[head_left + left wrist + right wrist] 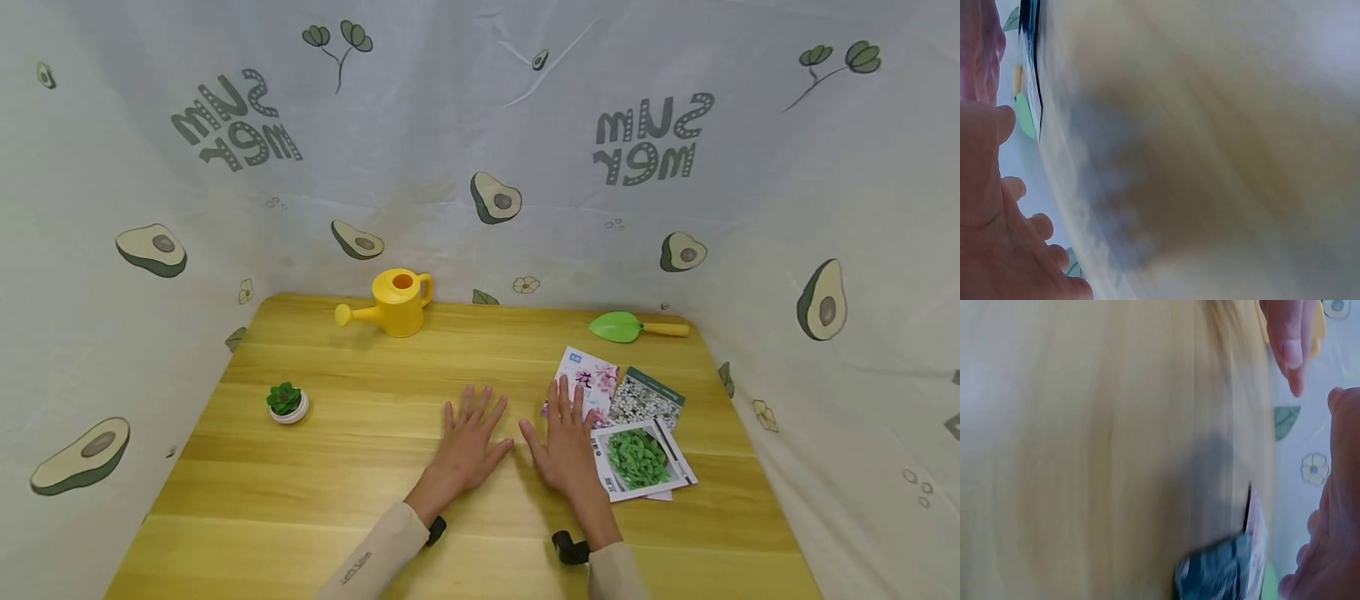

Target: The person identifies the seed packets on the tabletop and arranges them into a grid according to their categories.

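My left hand [467, 446] is held palm down over the middle of the wooden table, fingers straight and spread, holding nothing. To its right, my right hand [564, 446] is also flat and spread, its fingers overlapping the pink flower seed packet [592, 371] in the head view. Beside that hand lie a white-flower packet [647, 400] and a packet with green leaves [637, 458], partly stacked. Both wrist views show a gap and a shadow between palm and tabletop. The left hand [997, 219] and right hand [1335, 531] appear at the edges of those views.
A yellow watering can [401, 304] stands at the back left, its spout pointing left. Nearer on the left sits a small potted succulent [287, 402]. A green trowel [618, 327] with a yellow handle lies at the back right. An avocado-print curtain [450, 125] encloses the table [360, 475].
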`<state>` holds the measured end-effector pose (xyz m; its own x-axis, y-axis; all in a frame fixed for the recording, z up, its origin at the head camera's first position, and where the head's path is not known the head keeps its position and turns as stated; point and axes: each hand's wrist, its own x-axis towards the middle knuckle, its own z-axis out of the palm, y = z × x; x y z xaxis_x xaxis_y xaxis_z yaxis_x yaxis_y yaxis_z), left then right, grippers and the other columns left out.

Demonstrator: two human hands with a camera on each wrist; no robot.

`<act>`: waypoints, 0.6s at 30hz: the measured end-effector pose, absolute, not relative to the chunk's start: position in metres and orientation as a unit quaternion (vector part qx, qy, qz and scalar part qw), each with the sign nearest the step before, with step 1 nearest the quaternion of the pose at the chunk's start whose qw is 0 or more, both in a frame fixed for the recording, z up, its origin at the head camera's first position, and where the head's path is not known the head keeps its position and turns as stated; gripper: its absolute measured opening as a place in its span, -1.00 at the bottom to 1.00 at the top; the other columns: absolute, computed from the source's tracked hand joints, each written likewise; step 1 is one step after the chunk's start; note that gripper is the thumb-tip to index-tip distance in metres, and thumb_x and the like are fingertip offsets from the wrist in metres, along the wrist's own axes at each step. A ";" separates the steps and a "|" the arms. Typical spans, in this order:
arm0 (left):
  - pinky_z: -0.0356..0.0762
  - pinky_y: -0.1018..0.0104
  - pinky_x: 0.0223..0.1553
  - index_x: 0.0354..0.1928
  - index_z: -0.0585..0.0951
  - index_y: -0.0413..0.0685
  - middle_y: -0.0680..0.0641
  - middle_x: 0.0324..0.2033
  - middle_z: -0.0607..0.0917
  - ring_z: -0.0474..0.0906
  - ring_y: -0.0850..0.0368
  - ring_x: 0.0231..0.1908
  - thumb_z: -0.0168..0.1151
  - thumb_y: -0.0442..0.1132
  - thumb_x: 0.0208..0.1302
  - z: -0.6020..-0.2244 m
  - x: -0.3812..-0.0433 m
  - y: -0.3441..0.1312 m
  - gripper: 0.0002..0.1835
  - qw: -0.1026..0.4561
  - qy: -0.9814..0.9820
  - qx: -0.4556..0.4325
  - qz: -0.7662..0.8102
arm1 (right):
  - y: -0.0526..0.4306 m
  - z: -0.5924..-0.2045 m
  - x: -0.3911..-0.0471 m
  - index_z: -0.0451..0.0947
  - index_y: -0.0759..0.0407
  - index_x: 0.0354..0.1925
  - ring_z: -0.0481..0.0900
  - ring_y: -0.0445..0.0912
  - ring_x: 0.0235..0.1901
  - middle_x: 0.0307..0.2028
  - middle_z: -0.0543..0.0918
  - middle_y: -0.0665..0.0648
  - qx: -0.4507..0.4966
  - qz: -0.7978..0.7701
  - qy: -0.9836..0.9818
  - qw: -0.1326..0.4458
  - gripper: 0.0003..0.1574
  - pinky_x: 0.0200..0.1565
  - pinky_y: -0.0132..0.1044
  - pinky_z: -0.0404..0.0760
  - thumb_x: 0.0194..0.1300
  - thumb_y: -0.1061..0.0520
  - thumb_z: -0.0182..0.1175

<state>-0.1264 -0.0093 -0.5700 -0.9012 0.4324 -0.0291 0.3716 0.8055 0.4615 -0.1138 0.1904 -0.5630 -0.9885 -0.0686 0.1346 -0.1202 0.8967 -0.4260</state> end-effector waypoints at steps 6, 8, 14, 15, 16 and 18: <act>-0.15 -0.51 0.58 0.74 0.16 0.14 -0.11 0.74 0.01 -0.26 -0.25 0.72 0.07 0.21 0.64 -0.565 -0.125 0.001 -0.21 0.072 0.946 0.244 0.203 | 0.213 -0.560 -0.100 -0.09 0.40 0.70 -0.22 0.51 0.65 0.70 -0.10 0.47 0.031 0.217 -0.974 0.059 0.13 0.48 0.64 -0.15 0.62 -0.23 0.14; -0.15 -0.48 0.59 0.75 0.14 0.16 -0.10 0.74 -0.01 -0.26 -0.22 0.72 0.05 0.22 0.65 -0.564 -0.125 0.004 -0.21 0.075 0.944 0.255 0.195 | 0.222 -0.561 -0.094 -0.08 0.40 0.70 -0.23 0.51 0.65 0.69 -0.10 0.49 0.024 0.216 -0.974 0.059 0.12 0.46 0.67 -0.16 0.62 -0.24 0.13; -0.04 -0.41 0.61 0.75 0.14 0.20 -0.07 0.74 0.03 -0.19 -0.18 0.72 0.02 0.24 0.65 -0.561 -0.125 0.012 -0.22 0.068 0.947 0.273 0.154 | 0.247 -0.569 -0.081 -0.11 0.36 0.72 -0.33 0.49 0.66 0.70 -0.18 0.50 0.001 0.207 -0.978 0.039 0.13 0.44 0.70 -0.28 0.65 -0.31 0.05; -0.02 -0.40 0.61 0.74 0.15 0.20 -0.07 0.74 0.04 -0.17 -0.18 0.72 0.03 0.24 0.65 -0.560 -0.126 0.013 -0.23 0.066 0.947 0.277 0.149 | 0.250 -0.571 -0.079 -0.12 0.35 0.72 -0.34 0.50 0.66 0.70 -0.19 0.50 -0.003 0.205 -0.978 0.035 0.13 0.44 0.69 -0.30 0.65 -0.31 0.04; -0.02 -0.39 0.61 0.74 0.14 0.21 -0.07 0.74 0.04 -0.17 -0.17 0.72 0.02 0.24 0.66 -0.560 -0.126 0.014 -0.23 0.067 0.946 0.280 0.147 | 0.252 -0.571 -0.078 -0.12 0.35 0.72 -0.34 0.50 0.66 0.69 -0.20 0.51 -0.007 0.201 -0.979 0.030 0.13 0.44 0.69 -0.30 0.65 -0.32 0.04; -0.01 -0.39 0.61 0.74 0.16 0.20 -0.07 0.73 0.05 -0.15 -0.18 0.72 0.05 0.23 0.65 -0.561 -0.128 0.016 -0.23 0.066 0.944 0.288 0.149 | 0.257 -0.572 -0.075 -0.14 0.34 0.72 -0.35 0.52 0.65 0.69 -0.21 0.51 -0.013 0.195 -0.980 0.026 0.14 0.43 0.70 -0.31 0.65 -0.34 0.02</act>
<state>-0.1283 0.0164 -0.5613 -0.8256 0.5629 -0.0379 0.5237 0.7896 0.3199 -0.0753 0.2574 -0.5723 -0.9983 0.0354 0.0462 0.0151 0.9238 -0.3825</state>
